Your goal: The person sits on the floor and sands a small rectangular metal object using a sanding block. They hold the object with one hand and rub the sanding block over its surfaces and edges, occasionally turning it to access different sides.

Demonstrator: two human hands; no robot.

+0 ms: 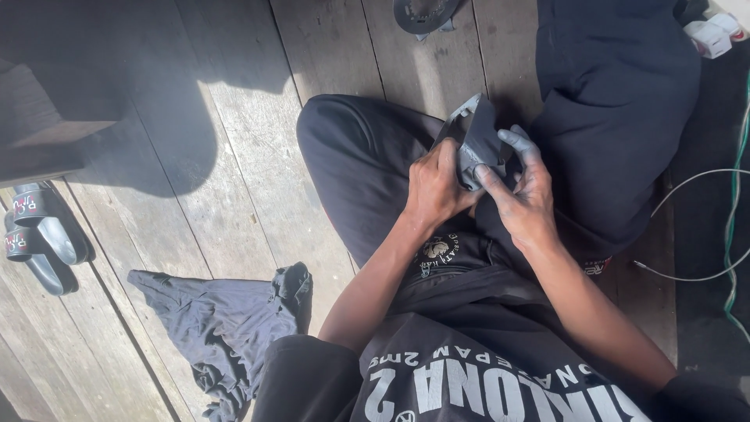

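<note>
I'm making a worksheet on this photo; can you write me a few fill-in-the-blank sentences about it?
1. Both hands hold a dark grey ____ part over the lap.
2. The floor is made of ____ planks.
3. A pair of ____ lies at the far left.
4. A dark crumpled ____ lies beside the left knee.

Missing words: metal; wooden; sandals; cloth
</note>
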